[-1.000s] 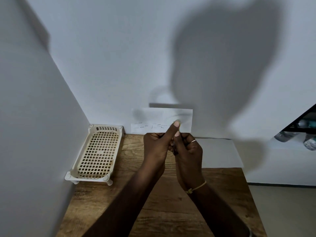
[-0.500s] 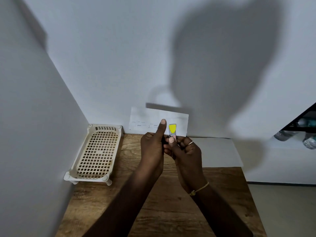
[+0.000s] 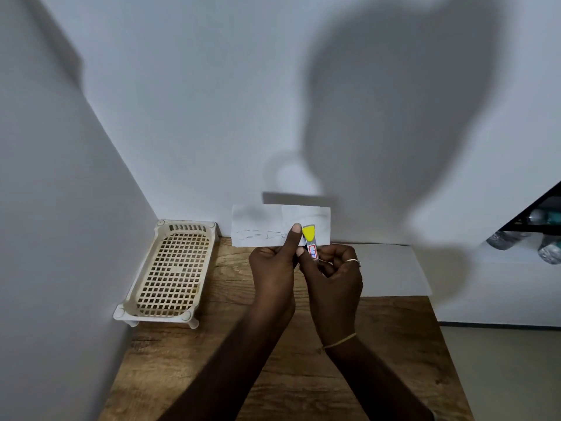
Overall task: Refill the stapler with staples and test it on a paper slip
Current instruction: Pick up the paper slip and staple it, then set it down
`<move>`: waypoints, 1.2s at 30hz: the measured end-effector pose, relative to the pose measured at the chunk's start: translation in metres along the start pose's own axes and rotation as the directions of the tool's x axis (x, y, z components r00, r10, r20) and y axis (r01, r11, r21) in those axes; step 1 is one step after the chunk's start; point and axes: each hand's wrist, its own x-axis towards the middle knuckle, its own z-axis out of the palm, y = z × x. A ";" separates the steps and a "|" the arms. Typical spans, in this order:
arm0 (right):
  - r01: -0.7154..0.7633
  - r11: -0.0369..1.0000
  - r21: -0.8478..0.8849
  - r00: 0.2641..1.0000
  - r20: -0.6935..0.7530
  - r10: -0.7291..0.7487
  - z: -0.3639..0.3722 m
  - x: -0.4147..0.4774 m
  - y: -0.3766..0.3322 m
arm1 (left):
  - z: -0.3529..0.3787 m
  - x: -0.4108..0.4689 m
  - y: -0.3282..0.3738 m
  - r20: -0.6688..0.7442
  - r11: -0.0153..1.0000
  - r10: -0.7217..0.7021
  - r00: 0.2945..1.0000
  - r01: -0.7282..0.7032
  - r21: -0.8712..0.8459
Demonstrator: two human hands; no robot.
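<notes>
Prob. home desk nook: wood tabletop, white walls, plastic tray.

A single wide-angle view from the person's head, facing forward and down onto the wooden bench. It sits close: the left hand and right hand reach in from the bottom edge. Behind the bench, a wall corner fills the upper half.
</notes>
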 end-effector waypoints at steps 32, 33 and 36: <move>0.047 0.919 -0.392 0.970 0.236 0.052 -0.048 -0.008 0.082 | -0.021 0.004 -0.015 -0.049 0.993 -0.076 0.996 0.071 -0.092; 0.062 0.884 -0.464 0.965 0.254 0.065 -0.052 -0.007 0.092 | -0.021 0.003 -0.017 -0.048 0.993 -0.087 0.995 0.082 -0.089; 0.140 0.762 -0.632 0.938 0.332 0.103 -0.065 -0.005 0.122 | -0.025 0.001 -0.022 -0.028 0.991 -0.116 0.993 0.113 -0.073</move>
